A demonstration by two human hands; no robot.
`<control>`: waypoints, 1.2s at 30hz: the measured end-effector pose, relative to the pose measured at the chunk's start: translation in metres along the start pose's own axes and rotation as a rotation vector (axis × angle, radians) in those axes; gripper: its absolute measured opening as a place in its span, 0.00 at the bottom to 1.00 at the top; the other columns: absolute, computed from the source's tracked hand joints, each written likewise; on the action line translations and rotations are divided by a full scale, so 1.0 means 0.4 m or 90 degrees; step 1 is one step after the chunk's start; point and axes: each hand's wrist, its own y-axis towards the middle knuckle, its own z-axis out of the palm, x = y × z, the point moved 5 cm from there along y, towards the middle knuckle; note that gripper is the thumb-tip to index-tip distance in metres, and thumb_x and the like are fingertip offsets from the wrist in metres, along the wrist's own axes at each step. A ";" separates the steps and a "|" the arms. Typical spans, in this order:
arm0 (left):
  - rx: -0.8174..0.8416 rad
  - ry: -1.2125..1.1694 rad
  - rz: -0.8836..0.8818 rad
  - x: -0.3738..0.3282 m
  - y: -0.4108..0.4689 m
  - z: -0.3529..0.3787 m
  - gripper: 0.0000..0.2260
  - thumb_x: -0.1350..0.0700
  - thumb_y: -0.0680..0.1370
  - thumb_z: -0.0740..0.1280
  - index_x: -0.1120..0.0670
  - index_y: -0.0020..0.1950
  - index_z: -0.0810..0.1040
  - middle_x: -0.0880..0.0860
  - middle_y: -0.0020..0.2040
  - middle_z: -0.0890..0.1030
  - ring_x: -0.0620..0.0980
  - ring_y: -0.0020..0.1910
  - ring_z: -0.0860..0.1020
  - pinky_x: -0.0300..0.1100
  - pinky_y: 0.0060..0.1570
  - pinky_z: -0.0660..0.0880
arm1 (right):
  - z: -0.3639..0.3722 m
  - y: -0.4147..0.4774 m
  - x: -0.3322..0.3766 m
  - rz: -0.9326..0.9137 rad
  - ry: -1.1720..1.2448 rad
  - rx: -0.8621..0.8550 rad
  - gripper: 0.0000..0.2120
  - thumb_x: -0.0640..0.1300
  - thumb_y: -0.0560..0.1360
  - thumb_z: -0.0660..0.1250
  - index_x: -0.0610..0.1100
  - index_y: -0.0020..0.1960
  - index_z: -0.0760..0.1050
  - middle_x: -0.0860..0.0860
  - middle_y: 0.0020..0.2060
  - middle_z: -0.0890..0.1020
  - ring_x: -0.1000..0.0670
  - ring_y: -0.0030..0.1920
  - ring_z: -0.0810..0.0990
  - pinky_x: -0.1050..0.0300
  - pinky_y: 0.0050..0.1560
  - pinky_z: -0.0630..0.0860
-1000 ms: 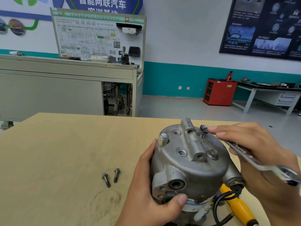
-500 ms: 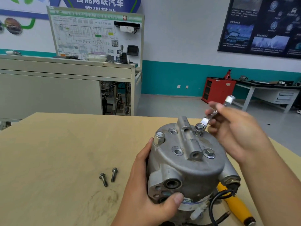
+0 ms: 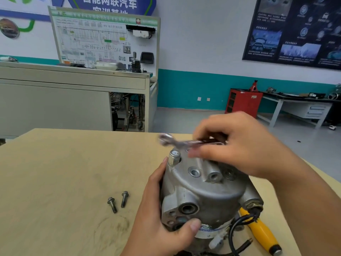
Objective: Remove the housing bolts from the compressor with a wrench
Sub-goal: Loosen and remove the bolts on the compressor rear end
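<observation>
The grey metal compressor [image 3: 203, 198] stands on the wooden table [image 3: 64, 172], its end cap facing up. My left hand [image 3: 158, 224] grips its left side, thumb across the front. My right hand [image 3: 239, 146] hovers over the cap and holds a small steel wrench [image 3: 182, 142], blurred, its head pointing left above the cap. A hex-headed fitting [image 3: 174, 157] stands up at the cap's left edge. Two removed bolts [image 3: 118, 201] lie on the table left of the compressor. My right hand hides the cap's far side.
A yellow-handled screwdriver [image 3: 262, 235] lies on the table right of the compressor, beside a black cable [image 3: 238, 224]. The table's far edge runs behind the hands. Across the floor stand a grey training bench [image 3: 73, 100], a red cabinet [image 3: 243, 102] and a workbench [image 3: 299, 106].
My right hand has swung the wrench from upright at the cap's far right bolt to lying flat, its head now pointing left over the cap. My left hand keeps its hold.
</observation>
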 end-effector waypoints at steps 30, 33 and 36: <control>0.005 0.018 -0.002 -0.018 0.000 0.001 0.46 0.29 0.57 0.72 0.42 0.70 0.60 0.33 0.68 0.69 0.36 0.66 0.71 0.27 0.57 0.69 | 0.011 0.061 -0.104 0.227 0.242 0.019 0.07 0.44 0.76 0.66 0.43 0.45 0.82 0.54 0.23 0.74 0.53 0.29 0.69 0.63 0.32 0.66; 0.008 0.009 0.008 -0.018 0.004 0.000 0.45 0.26 0.59 0.69 0.43 0.71 0.60 0.33 0.69 0.68 0.36 0.67 0.70 0.26 0.58 0.68 | 0.000 0.062 -0.049 0.141 0.172 0.130 0.03 0.43 0.73 0.70 0.50 0.43 0.82 0.56 0.27 0.78 0.58 0.30 0.73 0.69 0.31 0.67; 0.020 -0.029 -0.002 -0.022 -0.006 0.001 0.44 0.28 0.59 0.71 0.39 0.72 0.62 0.36 0.70 0.68 0.38 0.69 0.68 0.28 0.60 0.68 | -0.020 0.029 -0.012 0.031 0.012 0.147 0.02 0.47 0.72 0.71 0.52 0.44 0.82 0.58 0.35 0.82 0.60 0.36 0.76 0.68 0.37 0.70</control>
